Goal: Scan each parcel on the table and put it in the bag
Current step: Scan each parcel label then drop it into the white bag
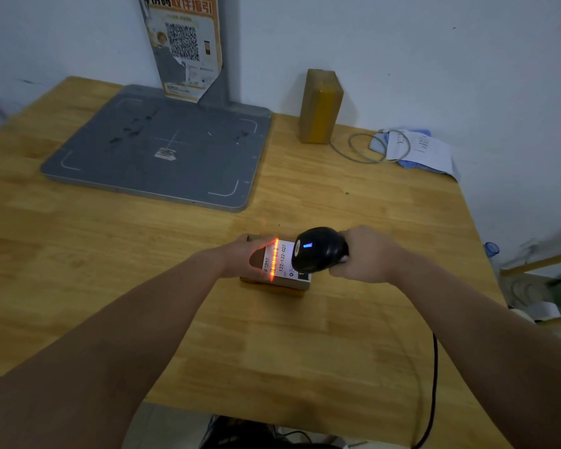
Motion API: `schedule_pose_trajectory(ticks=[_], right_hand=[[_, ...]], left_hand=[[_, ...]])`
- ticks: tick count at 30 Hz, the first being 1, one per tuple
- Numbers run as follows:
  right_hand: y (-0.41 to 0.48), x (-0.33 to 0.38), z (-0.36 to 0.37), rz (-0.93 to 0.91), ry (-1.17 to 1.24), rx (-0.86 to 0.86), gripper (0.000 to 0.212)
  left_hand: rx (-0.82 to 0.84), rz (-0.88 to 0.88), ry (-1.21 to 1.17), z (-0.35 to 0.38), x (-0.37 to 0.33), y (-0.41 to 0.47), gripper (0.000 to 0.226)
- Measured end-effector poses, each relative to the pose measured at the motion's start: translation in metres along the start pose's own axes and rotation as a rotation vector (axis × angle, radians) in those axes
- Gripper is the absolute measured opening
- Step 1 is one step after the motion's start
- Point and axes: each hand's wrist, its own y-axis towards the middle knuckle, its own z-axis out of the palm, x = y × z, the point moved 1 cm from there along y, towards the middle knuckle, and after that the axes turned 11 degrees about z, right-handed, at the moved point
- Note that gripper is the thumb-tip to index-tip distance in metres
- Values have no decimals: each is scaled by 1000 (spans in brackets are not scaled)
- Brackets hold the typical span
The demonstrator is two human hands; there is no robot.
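A small brown parcel [280, 265] with a white shipping label lies flat on the wooden table [305, 345]. My left hand [240, 257] holds its left end, fingers curled over the edge. My right hand [363, 256] grips a black handheld scanner [318, 249] just right of and above the label. A red-orange scan line falls across the barcode, and a blue light glows on the scanner's head. A second, taller brown parcel [320, 106] stands upright against the wall at the back. No bag is in view.
A grey flat scale platform [162, 150] with a poster on its post fills the back left. Papers and a coiled grey cable [412, 150] lie at the back right. The scanner's black cord [433, 384] runs off the table's near right edge.
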Motion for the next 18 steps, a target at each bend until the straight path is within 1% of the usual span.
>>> schedule_pose_trajectory(ticks=[2, 5, 8, 10, 12, 13, 16, 18], right_hand=[[-2, -8, 9, -2, 3, 1, 11], [-1, -21, 21, 26, 78, -31, 8], [0, -24, 25, 26, 170, -40, 9], [0, -24, 29, 5, 227, -31, 21], [2, -25, 35, 2, 234, -23, 21], [3, -25, 39, 1, 226, -23, 21], [7, -22, 49, -8, 248, -26, 31], [8, -21, 57, -21, 309, -20, 24]], left_hand=[[-5, 2, -20, 1, 2, 0, 91], [-7, 16, -30, 1, 5, 2, 92], [-22, 39, -49, 4, 7, 1, 98], [-29, 47, -45, 10, 8, 1, 108], [-62, 25, -26, 17, 6, 0, 115], [-87, 16, -4, 19, 5, 0, 116], [-138, 32, 91, 20, -2, 0, 115], [-176, 61, 109, 22, -6, -5, 113]])
